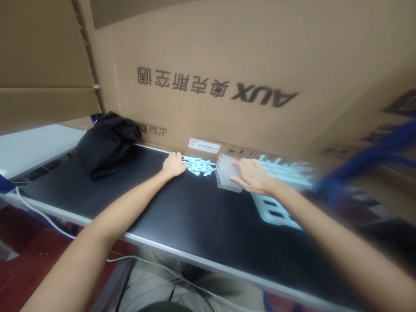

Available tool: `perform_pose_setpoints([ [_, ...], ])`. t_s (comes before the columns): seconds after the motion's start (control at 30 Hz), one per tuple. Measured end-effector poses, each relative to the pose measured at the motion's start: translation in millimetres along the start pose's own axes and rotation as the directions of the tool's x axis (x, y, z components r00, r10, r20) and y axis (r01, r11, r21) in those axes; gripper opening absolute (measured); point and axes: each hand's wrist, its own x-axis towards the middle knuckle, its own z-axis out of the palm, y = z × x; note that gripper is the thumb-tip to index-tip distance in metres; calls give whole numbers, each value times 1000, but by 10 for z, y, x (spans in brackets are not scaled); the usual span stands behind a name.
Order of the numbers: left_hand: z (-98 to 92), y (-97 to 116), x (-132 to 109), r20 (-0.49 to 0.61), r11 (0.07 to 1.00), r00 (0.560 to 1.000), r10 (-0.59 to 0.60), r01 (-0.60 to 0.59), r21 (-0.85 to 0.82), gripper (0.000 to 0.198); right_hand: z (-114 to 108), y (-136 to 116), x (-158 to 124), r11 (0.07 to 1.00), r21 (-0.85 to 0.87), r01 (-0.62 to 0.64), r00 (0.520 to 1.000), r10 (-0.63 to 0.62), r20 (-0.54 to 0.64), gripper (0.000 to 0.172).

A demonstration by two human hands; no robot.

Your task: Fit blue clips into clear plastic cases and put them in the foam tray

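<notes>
My left hand (174, 165) rests on the black tabletop (195, 212) at the left edge of a small pile of light blue plastic pieces (199, 166). Its fingers are curled, and what they hold, if anything, is hidden. To the right of the pile, my right hand (252, 175) grips a translucent plastic box (227, 173), thumb toward me and fingers on the far side. The box stands tilted close beside the pieces. Partly behind my right forearm lies a light blue plastic frame (273, 212) with rectangular openings. Beyond it is a blurred light blue rack with prongs (286, 169).
A large cardboard carton (201, 52) with upside-down print stands along the table's back edge. A black cloth or bag (108, 143) lies at the left. Blue metal framing (367, 151) rises at the right. A white cable (156, 266) runs below the front edge.
</notes>
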Motion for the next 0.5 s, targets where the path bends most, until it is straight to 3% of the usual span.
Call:
perform_pose_setpoints([
  [0.27, -9, 44, -36, 5, 994, 998, 70, -70, 87, 26, 104, -141, 30, 998, -61, -12, 1000, 11, -14, 65],
  [0.37, -3, 31, -30, -5, 992, 997, 76, -75, 97, 27, -8, -57, -66, 991, -24, -131, 986, 127, -111, 64],
  [0.4, 1, 29, -27, -10, 992, 997, 77, -76, 97, 29, -51, 5, -133, 973, -4, -232, 956, 227, -186, 63],
  [0.43, 6, 27, -24, -17, 992, 997, 78, -76, 96, 31, -85, 82, -219, 932, 27, -362, 893, 354, -278, 61],
  [0.5, 19, 26, -18, -28, 993, 996, 88, -86, 84, 39, -105, 261, -430, 775, 121, -620, 665, 601, -443, 59],
])
